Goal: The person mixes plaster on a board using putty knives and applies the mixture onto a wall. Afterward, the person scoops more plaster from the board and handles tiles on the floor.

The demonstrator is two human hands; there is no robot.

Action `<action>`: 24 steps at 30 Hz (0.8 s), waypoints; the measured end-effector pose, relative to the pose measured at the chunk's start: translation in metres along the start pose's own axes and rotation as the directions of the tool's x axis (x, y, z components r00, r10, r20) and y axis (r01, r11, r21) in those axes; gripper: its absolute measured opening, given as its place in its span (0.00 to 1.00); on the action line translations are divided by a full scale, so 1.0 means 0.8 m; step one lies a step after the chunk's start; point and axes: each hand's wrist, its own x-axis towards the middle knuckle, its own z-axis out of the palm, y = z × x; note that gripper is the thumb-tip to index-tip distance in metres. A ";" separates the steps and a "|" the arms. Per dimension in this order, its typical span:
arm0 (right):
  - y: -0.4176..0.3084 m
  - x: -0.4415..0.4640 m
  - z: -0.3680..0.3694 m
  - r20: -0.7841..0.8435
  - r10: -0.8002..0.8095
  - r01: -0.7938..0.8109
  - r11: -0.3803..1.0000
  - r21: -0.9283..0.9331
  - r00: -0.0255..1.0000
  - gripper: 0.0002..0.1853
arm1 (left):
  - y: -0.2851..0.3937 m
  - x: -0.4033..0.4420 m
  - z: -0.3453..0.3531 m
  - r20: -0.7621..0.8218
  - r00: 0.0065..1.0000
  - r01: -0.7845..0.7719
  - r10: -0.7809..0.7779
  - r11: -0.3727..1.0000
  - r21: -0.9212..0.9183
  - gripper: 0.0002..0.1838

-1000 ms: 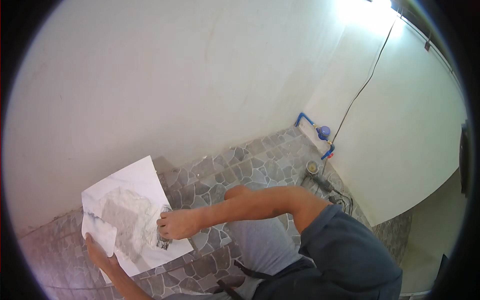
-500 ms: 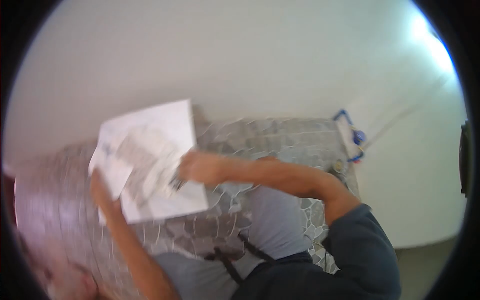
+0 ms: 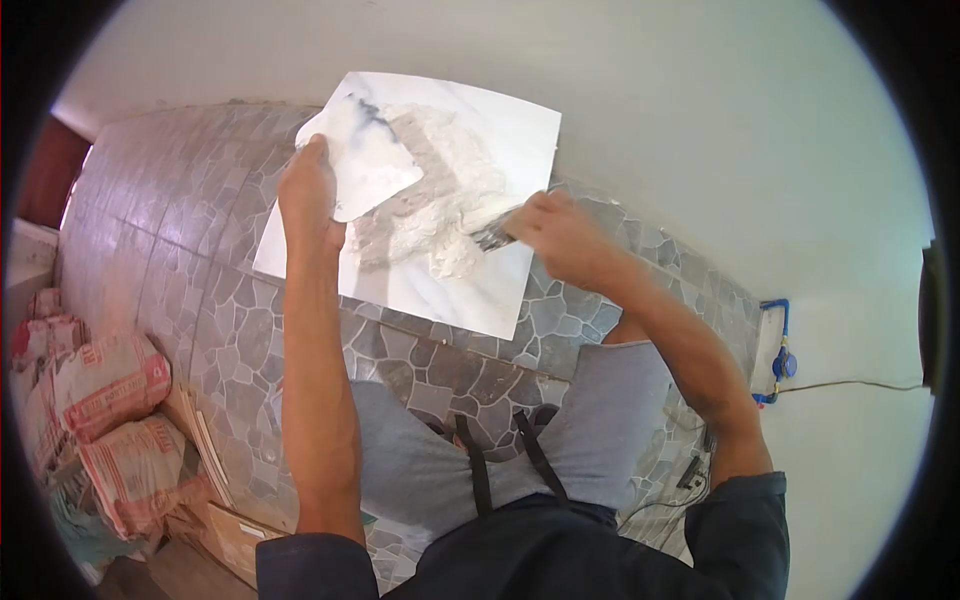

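I get a fairly bright, soft-lit view inside a black lens rim, the tiled floor (image 3: 205,190) bowing towards the edges. Glare nearly bleaches the white board (image 3: 525,125). At left I see a pale sheen across the tiles. The right hand (image 3: 565,235) looks slightly smeared; lettering on the sacks (image 3: 110,385) is soft.

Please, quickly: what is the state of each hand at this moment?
Left hand: closed, holding a white flat plate by its edge.
Right hand: closed, holding a metallic tool, exact type unclear.
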 end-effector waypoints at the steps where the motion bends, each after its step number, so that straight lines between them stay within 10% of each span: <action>1: -0.003 0.004 -0.006 -0.024 0.005 -0.005 1.000 0.004 1.000 0.10 | 0.001 -0.001 -0.002 -0.004 1.000 -0.001 0.001 1.000 0.007 0.15; 24: 0.000 0.006 0.007 0.075 0.088 -0.083 0.995 -0.058 0.993 0.16 | 0.001 -0.006 0.002 0.070 0.997 -0.034 0.027 0.994 0.104 0.17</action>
